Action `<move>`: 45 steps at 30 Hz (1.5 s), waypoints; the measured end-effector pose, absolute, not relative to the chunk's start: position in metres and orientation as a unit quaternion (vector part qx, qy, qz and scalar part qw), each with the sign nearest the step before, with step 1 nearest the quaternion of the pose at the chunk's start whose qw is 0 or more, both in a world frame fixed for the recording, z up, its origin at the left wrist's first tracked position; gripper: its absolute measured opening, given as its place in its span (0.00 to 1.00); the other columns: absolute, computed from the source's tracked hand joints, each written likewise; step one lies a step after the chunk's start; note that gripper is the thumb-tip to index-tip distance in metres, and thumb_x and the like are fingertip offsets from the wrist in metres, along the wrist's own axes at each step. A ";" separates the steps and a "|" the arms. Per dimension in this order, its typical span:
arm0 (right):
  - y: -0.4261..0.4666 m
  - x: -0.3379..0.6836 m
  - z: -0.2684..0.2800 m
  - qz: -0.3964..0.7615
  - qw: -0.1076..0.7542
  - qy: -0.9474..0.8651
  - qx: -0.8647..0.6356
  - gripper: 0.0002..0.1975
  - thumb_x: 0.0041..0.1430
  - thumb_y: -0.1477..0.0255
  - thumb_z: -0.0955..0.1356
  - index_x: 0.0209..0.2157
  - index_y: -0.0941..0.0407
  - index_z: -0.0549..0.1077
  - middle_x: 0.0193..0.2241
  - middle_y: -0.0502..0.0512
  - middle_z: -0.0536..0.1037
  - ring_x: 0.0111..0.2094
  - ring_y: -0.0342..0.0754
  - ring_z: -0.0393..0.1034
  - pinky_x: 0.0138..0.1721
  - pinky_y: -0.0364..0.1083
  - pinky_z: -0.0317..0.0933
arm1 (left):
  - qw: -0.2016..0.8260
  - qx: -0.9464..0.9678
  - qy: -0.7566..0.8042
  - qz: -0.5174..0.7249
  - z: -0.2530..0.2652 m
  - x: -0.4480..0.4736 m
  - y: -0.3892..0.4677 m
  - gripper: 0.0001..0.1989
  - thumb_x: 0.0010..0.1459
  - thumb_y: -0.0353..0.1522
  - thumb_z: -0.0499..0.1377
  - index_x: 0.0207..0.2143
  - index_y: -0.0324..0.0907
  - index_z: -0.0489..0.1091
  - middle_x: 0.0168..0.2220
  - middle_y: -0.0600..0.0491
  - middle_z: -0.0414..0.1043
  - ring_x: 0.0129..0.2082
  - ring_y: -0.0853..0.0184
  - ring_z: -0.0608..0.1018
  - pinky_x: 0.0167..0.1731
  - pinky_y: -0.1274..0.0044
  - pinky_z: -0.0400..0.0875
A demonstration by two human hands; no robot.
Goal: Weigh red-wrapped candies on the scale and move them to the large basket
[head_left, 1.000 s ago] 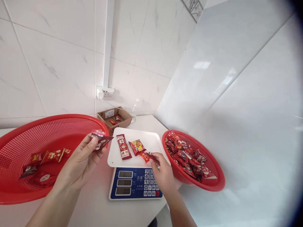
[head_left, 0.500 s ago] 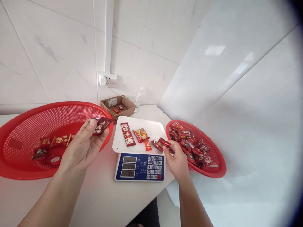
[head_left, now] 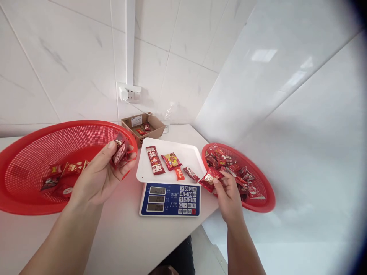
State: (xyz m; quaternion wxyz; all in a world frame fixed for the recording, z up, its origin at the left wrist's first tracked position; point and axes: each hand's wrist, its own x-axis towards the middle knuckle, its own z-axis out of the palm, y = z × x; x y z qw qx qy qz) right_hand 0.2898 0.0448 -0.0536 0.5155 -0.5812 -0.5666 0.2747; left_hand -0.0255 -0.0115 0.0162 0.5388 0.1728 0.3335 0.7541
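My left hand [head_left: 104,164] is closed on dark red snack packets [head_left: 120,149] over the right rim of the large red basket [head_left: 86,125]. My right hand [head_left: 230,194] pinches a shiny red snack packet [head_left: 210,179] just off the front right corner of the scale. On the white pan of the digital scale [head_left: 169,196] lie a long red packet [head_left: 155,160], a red and yellow packet [head_left: 171,161], a small orange-red packet [head_left: 179,173] and a dark red packet [head_left: 190,173]. The display's digits are faint.
A smaller red basket [head_left: 268,198] full of red packets stands at the right, near the wall. Behind the scale is a cardboard box [head_left: 156,130] with a few packets. A power socket [head_left: 130,93] with a plugged-in cable is on the tiled wall.
My right hand has moved right and toward me, taking the shiny red packet off the pan. My left hand has turned its packets in its fingers.
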 end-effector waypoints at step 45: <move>0.081 0.325 -0.063 0.065 0.364 -0.661 -0.653 0.24 0.58 0.57 0.62 0.48 0.56 0.75 0.46 0.62 0.79 0.47 0.55 0.73 0.49 0.53 0.64 | 0.468 0.223 0.365 0.773 0.014 -0.025 -0.014 0.24 0.31 0.36 0.76 0.35 0.42 0.78 0.27 0.57 0.76 0.24 0.72 0.77 0.21 0.84 0.77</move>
